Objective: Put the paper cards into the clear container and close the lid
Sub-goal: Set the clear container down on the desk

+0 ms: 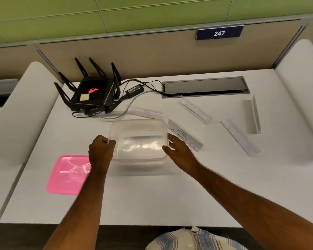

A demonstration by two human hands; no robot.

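Both forearms outstretched, left hand (101, 153) fingers curled round clear container (139, 139) rim, right hand (179, 150) fingers straight alongside.

Single head-worn wide-angle view, looking forward and steeply down from the near edge of the white desk (152, 199). Both forearms enter from the near side; the beige partition panel (152, 55) closes the far side. Close range, edges bowed.
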